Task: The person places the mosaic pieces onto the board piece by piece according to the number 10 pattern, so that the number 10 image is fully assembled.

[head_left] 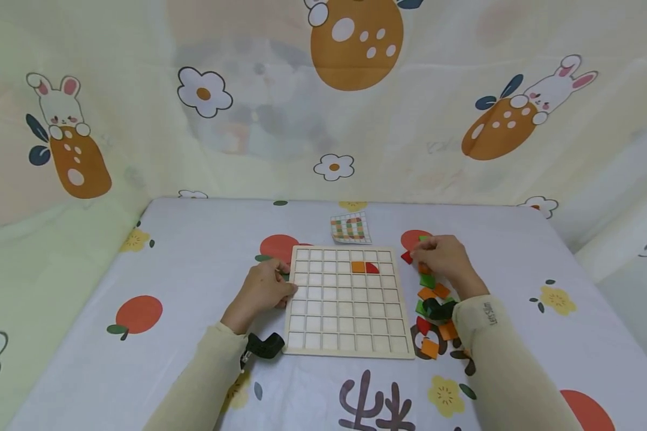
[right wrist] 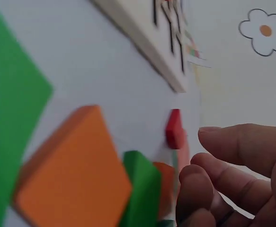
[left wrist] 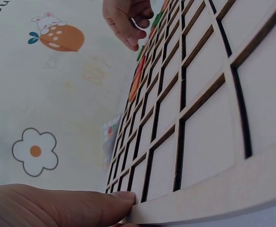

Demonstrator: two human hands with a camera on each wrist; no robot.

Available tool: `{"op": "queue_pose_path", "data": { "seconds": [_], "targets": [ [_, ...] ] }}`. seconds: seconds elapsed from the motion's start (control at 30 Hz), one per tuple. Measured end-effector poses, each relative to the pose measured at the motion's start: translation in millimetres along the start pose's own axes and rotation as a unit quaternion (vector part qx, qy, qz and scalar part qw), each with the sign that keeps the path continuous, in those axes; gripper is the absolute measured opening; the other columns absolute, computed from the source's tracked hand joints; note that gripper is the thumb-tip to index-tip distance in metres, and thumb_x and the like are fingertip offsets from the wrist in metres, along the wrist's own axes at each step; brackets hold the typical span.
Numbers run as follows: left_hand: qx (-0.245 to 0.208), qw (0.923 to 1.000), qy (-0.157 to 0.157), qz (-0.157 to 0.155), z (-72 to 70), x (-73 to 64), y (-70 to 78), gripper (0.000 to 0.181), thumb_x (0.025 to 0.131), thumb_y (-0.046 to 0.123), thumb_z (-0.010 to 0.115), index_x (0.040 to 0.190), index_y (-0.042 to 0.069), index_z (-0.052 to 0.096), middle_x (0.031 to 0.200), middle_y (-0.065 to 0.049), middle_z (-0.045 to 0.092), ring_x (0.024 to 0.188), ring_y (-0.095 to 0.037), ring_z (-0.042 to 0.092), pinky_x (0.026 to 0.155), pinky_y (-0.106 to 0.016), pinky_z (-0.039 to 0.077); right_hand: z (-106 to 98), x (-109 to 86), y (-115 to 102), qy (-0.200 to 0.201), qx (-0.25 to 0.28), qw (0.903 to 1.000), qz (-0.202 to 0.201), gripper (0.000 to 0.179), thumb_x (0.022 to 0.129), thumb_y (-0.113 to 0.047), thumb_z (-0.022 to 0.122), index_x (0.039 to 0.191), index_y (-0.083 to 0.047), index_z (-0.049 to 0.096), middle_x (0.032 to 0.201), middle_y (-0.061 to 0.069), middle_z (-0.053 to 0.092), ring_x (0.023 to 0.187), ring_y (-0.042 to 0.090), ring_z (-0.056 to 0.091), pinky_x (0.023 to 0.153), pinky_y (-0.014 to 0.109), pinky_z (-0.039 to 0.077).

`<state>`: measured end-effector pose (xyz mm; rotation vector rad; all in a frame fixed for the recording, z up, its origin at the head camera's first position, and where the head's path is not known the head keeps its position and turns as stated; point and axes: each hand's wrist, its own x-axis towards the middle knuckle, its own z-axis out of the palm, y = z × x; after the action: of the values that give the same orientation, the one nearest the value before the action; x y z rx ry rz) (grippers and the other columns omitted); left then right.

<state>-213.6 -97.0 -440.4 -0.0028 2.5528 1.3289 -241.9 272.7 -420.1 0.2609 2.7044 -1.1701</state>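
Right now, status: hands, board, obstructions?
Left hand touching wooden grid board; right hand at loose tiles. Board holds orange square, red quarter-circle. No obstruction visible.

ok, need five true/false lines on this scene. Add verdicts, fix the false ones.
1. The pale wooden square grid board holds an orange square piece and a red quarter-circle piece. True.
2. On the board, the red piece sits left of the orange one. False: it sits directly to the right.
3. The small printed paper pattern card lies beyond the board's far edge. True.
4. The left hand touches the board's right edge. False: it touches the left edge.
5. The right hand is among the loose red, orange and green flat pieces right of the board. True.
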Motion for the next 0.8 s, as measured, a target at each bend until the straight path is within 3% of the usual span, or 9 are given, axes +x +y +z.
{"op": "queue_pose_path", "data": {
  "seconds": [0.13, 0.2, 0.4, 0.8],
  "targets": [
    [-0.001, 1.0000, 0.002, -0.002, -0.1, 0.0, -2.3, 0.033, 0.090, 0.009, 0.080, 0.118, -0.001, 0.064, 0.086, -0.010, 0.063, 0.059, -0.017, 0.066, 0.056, -0.027, 0.058, 7, 7.2, 1, 0.002, -0.018, 0.9997, 0.014, 0.037, 0.098, -0.031, 0.071, 0.121, -0.001, 0.072, 0.089, 0.011, 0.064, 0.077, 0.025, 0.058, 0.064, 0.029, 0.050],
    [0.000, 1.0000, 0.003, -0.002, 0.0, -0.1, -2.1, 0.033, 0.090, 0.009, 0.080, 0.117, -0.001, 0.064, 0.086, -0.010, 0.063, 0.059, -0.017, 0.066, 0.057, -0.027, 0.058, 11, 8.6, -1, 0.006, -0.028, 0.9994, 0.017, 0.036, 0.097, -0.030, 0.074, 0.119, -0.001, 0.072, 0.089, 0.013, 0.062, 0.075, 0.026, 0.057, 0.063, 0.031, 0.049],
    [-0.003, 1.0000, 0.001, -0.003, 0.0, -0.1, -0.5, 0.033, 0.090, 0.009, 0.079, 0.118, -0.001, 0.064, 0.087, -0.010, 0.063, 0.060, -0.017, 0.066, 0.057, -0.027, 0.058, 17, 10.1, -6, 0.012, -0.055, 0.9982, 0.019, 0.028, 0.097, -0.024, 0.074, 0.113, -0.002, 0.071, 0.111, 0.018, 0.062, 0.090, 0.030, 0.056, 0.067, 0.030, 0.051],
    [-0.004, 1.0000, -0.001, -0.002, -1.5, 0.5, -0.7, 0.033, 0.090, 0.009, 0.080, 0.117, -0.001, 0.064, 0.087, -0.010, 0.063, 0.060, -0.017, 0.067, 0.057, -0.027, 0.058, 21, 10.1, -10, 0.033, -0.026, 0.9991, 0.003, 0.023, 0.091, -0.015, 0.078, 0.104, -0.002, 0.064, 0.092, 0.013, 0.065, 0.077, 0.025, 0.059, 0.064, 0.028, 0.052]
  ]
}}
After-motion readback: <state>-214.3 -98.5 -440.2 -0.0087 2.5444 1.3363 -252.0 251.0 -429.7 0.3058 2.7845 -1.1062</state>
